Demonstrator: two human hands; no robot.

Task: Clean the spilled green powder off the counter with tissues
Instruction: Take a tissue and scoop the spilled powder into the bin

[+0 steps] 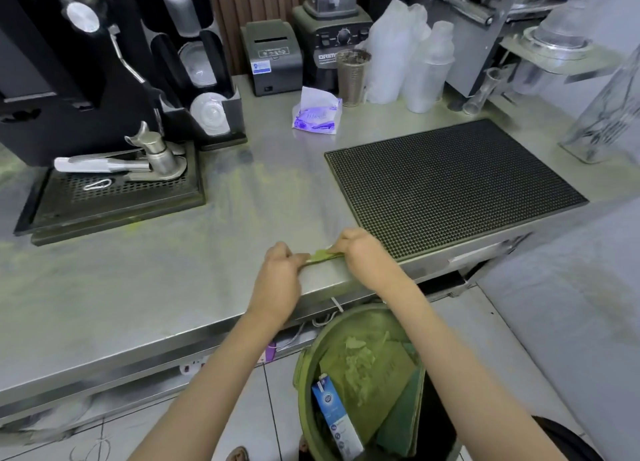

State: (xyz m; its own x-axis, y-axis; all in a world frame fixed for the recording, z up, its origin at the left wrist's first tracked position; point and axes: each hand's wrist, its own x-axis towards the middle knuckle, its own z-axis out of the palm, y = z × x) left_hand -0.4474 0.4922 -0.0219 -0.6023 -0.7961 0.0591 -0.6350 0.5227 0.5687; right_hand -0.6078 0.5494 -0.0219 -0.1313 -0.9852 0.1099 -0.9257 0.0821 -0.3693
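A green-stained tissue (321, 255) lies flat on the steel counter (173, 280) close to its front edge. My left hand (280, 270) grips its left end and my right hand (360, 252) pinches its right end. Faint green powder smears (239, 180) remain on the counter beside the coffee machine's drip tray (114, 197). A purple tissue pack (317, 114) with a white sheet sticking out sits at the back of the counter.
A green bin (360, 381) with stained tissues and a milk carton stands on the floor below my hands. A black rubber mat (450, 183) covers the counter's right side. A receipt printer (272, 56), blender (332, 34) and stacked plastic cups (408, 58) line the back.
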